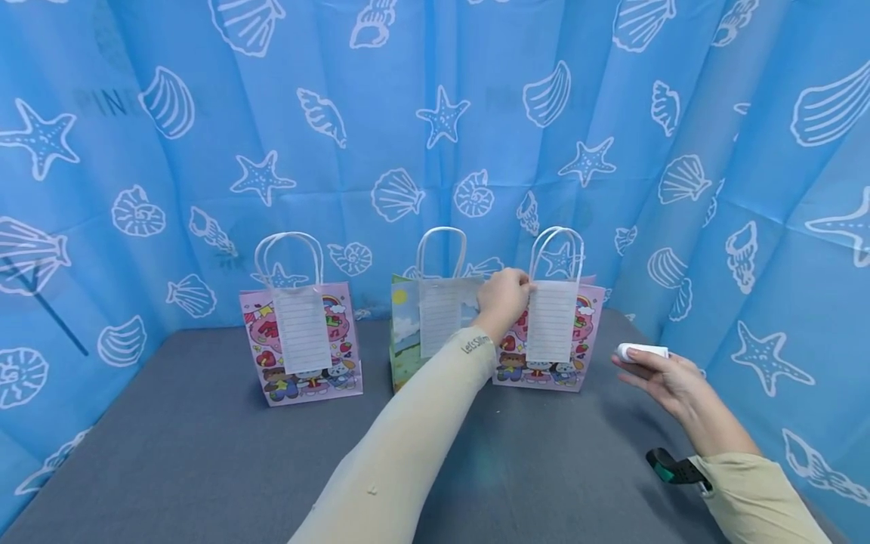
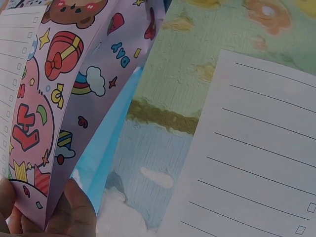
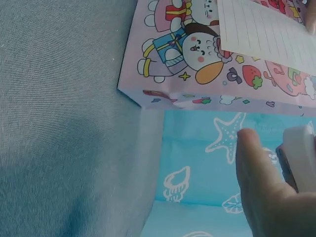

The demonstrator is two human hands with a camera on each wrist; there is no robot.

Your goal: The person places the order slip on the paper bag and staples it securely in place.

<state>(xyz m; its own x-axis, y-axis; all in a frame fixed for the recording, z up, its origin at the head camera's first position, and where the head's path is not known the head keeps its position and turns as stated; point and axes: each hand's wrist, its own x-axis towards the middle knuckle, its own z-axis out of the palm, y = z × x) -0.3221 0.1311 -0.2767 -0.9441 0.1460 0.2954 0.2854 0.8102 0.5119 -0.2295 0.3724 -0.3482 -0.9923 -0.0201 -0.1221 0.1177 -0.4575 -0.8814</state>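
My left hand (image 1: 503, 301) reaches across and grips the top left corner of the right-hand pink gift bag (image 1: 586, 355), beside the lined paper sheet (image 1: 550, 325) on its front. In the left wrist view, fingers (image 2: 81, 207) wrap that bag's corner. To the right of the bag, my right hand (image 1: 676, 381) holds a small white rounded object (image 1: 642, 351), raised above the table; its exact kind I cannot tell. The right wrist view has the white object (image 3: 300, 155) beside an extended finger (image 3: 252, 163), near the bag's side.
Left of it stands a landscape-print gift bag (image 1: 405, 355), partly behind my left arm, with a lined sheet (image 1: 438, 317). Another pink gift bag (image 1: 261, 340) with a similar sheet (image 1: 302, 332) stands farther left. A blue shell-print curtain (image 1: 442, 181) hangs behind the grey table (image 1: 170, 468).
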